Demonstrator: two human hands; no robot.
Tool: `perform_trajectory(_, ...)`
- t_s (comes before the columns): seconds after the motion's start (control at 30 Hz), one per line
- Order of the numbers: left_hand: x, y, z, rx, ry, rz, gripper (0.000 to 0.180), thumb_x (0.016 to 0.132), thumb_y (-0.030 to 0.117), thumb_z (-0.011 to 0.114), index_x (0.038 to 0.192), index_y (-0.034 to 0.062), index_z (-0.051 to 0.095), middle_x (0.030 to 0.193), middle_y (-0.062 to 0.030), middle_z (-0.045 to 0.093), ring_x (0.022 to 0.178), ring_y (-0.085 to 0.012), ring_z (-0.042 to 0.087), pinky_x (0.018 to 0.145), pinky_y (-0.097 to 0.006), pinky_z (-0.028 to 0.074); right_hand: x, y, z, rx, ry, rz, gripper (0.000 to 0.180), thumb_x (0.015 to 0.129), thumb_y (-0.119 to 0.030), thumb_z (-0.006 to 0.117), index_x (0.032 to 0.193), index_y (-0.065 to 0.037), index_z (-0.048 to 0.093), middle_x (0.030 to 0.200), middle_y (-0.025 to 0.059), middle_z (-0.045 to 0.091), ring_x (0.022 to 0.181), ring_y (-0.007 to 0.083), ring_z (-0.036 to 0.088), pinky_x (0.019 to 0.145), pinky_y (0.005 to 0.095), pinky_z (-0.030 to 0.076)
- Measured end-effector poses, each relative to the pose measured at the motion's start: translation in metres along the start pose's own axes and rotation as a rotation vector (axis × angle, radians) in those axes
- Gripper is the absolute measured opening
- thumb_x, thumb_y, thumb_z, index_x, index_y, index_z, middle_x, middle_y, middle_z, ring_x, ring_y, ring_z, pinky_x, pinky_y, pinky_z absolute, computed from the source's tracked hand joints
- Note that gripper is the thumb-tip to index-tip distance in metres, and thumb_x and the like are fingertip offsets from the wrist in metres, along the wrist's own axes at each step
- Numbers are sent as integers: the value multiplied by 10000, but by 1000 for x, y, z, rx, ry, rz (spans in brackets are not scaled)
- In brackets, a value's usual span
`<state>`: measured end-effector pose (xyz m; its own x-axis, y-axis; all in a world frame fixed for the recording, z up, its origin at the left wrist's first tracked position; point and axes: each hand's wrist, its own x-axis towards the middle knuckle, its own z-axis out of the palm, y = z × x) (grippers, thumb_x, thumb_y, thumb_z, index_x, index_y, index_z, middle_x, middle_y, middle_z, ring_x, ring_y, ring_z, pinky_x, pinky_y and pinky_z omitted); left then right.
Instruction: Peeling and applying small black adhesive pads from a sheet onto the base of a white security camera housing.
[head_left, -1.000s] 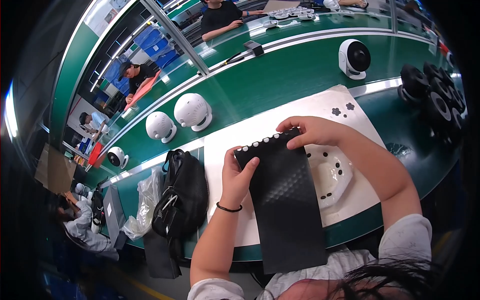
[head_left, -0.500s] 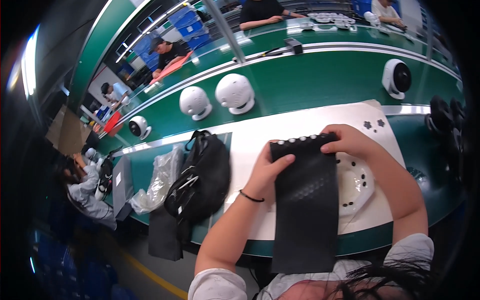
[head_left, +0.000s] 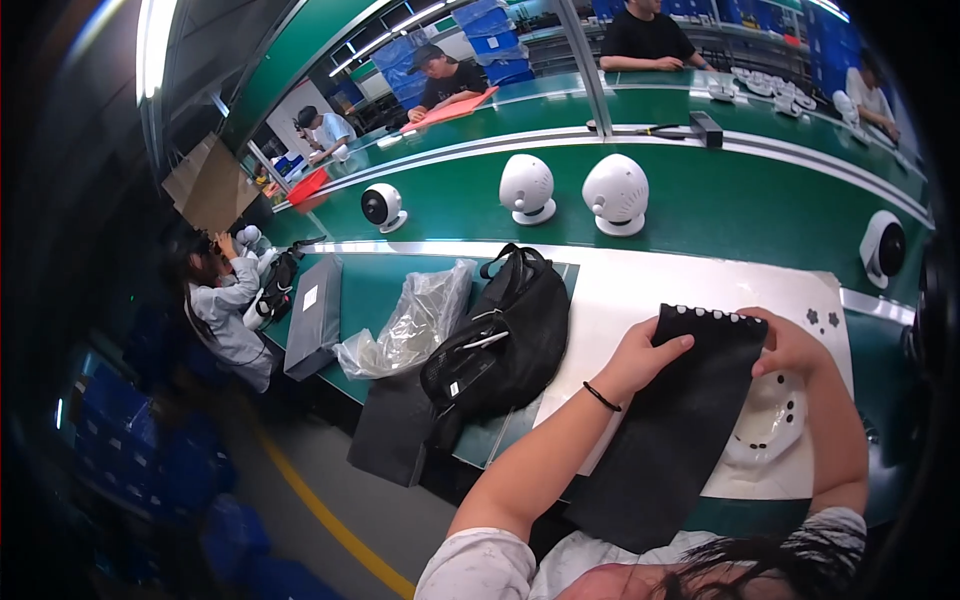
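Black ridged sheet (head_left: 690,420) with a row of pale studs along its top edge sits upright over the white worktop mat (head_left: 640,290), held at both upper corners. Left hand (head_left: 640,358) is grasping the left corner, right hand (head_left: 790,345) pinches the right one, just above a round white perforated disc (head_left: 770,425). Probably best to keep the sheet taut and level so the studs line up. Black bag (head_left: 505,335) and clear plastic wrap (head_left: 410,320) lie off to the left.
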<state>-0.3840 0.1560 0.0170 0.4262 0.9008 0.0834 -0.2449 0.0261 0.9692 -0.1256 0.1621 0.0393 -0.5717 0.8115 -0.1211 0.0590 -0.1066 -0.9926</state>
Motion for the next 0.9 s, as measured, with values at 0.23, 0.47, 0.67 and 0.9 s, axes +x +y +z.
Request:
perform_trajectory(0.23, 2, 11, -21, -22, 47, 66, 292, 814, 145, 627, 1041, -28, 564, 943, -47, 604, 845, -112, 557, 760, -250, 453, 4, -6, 0, -71, -43, -21, 630, 638, -31, 520, 1256, -36, 399, 1150, 82, 513, 1079, 175, 469, 886, 286, 372)
perform_trajectory(0.47, 0, 20, -53, 17, 43, -53, 274, 798, 112, 639, 1034, -13, 577, 950, -49, 616, 857, -117, 573, 771, -263, 455, 13, -4, 12, -260, 181, 101, 361, 821, -48, 471, 1179, -32, 509, 1172, 78, 513, 1093, 160, 474, 901, 255, 383)
perform_trajectory(0.67, 0, 13, -87, -8, 32, -277, 247, 778, 41, 635, 1013, -16, 586, 971, -73, 623, 868, -146, 585, 795, -283, 457, 94, -12, 4, -1028, 11, -41, 392, 861, -147, 432, 1240, -51, 452, 1279, 128, 451, 1193, 258, 408, 1003, 347, 309)
perform_trajectory(0.9, 10, 6, -88, 77, -40, -239, 244, 786, 48, 628, 1015, -21, 581, 959, -60, 617, 858, -130, 574, 782, -273, 455, 224, 0, 19, -1310, 378, -6, 677, 849, -467, 437, 1344, -45, 252, 1366, 156, 324, 1284, 289, 260, 1044, 419, 172)
